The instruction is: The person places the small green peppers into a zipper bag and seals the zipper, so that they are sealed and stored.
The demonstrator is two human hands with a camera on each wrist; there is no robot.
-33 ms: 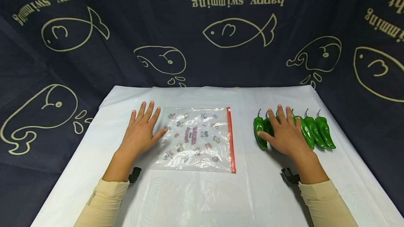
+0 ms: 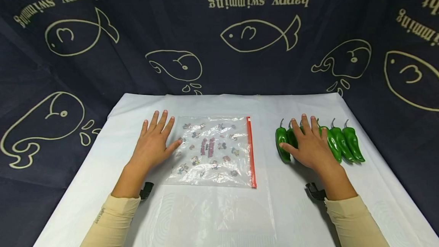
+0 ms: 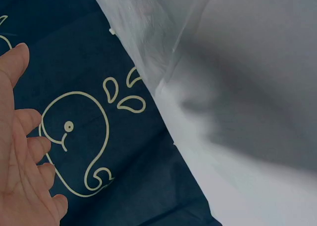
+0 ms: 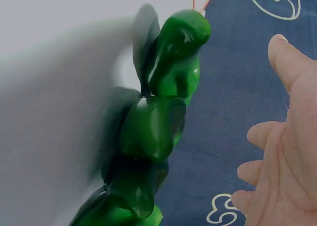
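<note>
In the head view a clear zip bag (image 2: 212, 155) with small cartoon prints and a red slider edge (image 2: 251, 151) lies flat on the white table. Just left of it my left hand (image 2: 151, 144) is spread palm down, its thumb reaching over the bag's left edge. My right hand (image 2: 312, 144) hovers over a row of several green peppers (image 2: 353, 144), hiding the middle ones. Both hands have straight, parted fingers and hold nothing. Seen from the right wrist, the peppers (image 4: 153, 127) stand apart from the right hand (image 4: 287, 137). From the left wrist, only table and cloth lie beside the left hand (image 3: 25, 151).
White cloth covers the table (image 2: 288, 209). Behind and beside it hangs a dark blue curtain (image 2: 130, 75) with fish and whale drawings. A black wrist-camera piece (image 2: 146, 190) sits at the left wrist, another (image 2: 315, 191) at the right.
</note>
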